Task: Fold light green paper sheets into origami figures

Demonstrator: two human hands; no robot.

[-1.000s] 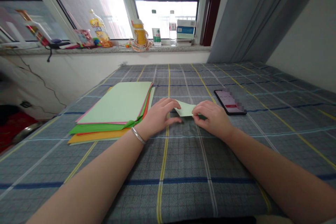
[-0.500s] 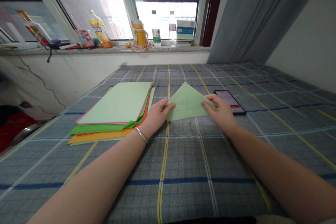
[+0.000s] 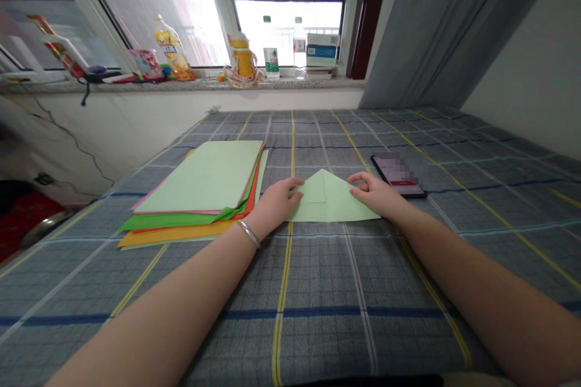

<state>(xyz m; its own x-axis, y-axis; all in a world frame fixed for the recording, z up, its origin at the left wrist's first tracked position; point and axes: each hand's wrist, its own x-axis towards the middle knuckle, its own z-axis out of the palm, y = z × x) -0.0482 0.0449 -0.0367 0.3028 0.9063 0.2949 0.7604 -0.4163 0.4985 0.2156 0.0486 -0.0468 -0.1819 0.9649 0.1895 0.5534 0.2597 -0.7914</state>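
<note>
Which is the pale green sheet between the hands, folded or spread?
Folded: the pale green sheet lies in a triangle, with inner flap edges showing.

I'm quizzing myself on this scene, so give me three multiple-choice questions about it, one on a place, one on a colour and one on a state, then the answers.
1. Where is the smartphone? A on the windowsill; B on the checked bedspread; C on the floor.
2. What colour is the top sheet of the paper stack? A orange; B red; C pale green.
3. What state is the folded green paper in? A crumpled into a ball; B lying flat; C torn in half.

1 B: it lies right of the folded paper.
2 C: pale green covers the layers below.
3 B: it lies point-away, the left hand at its edge.
</note>
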